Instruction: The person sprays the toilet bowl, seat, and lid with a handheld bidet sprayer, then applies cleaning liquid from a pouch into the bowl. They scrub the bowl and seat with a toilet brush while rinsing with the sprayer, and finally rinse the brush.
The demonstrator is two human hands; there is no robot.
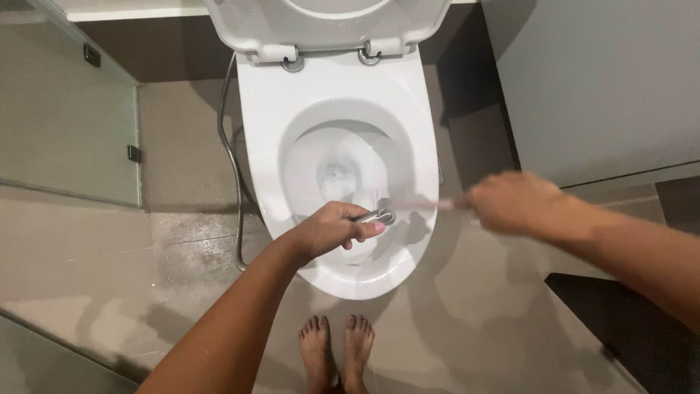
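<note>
One white toilet (335, 95) stands in the middle of the view, its single seat and lid (328, 22) raised against the back wall, held by two metal hinges (332, 60). The bowl (343, 175) is open, with a little water at the bottom.

The left hand (332, 232) reaches over the near rim of the bowl. Its fingers are curled tight around one metal spray nozzle (379, 215), thumb pressed along the handle, and the shiny head of the nozzle pokes out past the knuckles, pointing into the bowl. One grey hose (232, 146) runs down the left side of the toilet and loops across the floor.

The right hand (514, 203) is blurred and sits just to the right of the bowl's rim. It is closed around the end of one thin pale stick (430, 204), which stretches leftward over the rim to meet the nozzle head; the stick is too smeared to tell what sits at its far end. The fingers look wrapped shut on it, though the blur hides the exact hold.

Two bare feet (335, 354) stand side by side on the tan floor tiles (474, 314), just in front of the bowl. One glass panel (65, 124) with two small dark clips stands at the left, and one grey wall (598, 80) is at the right.
</note>
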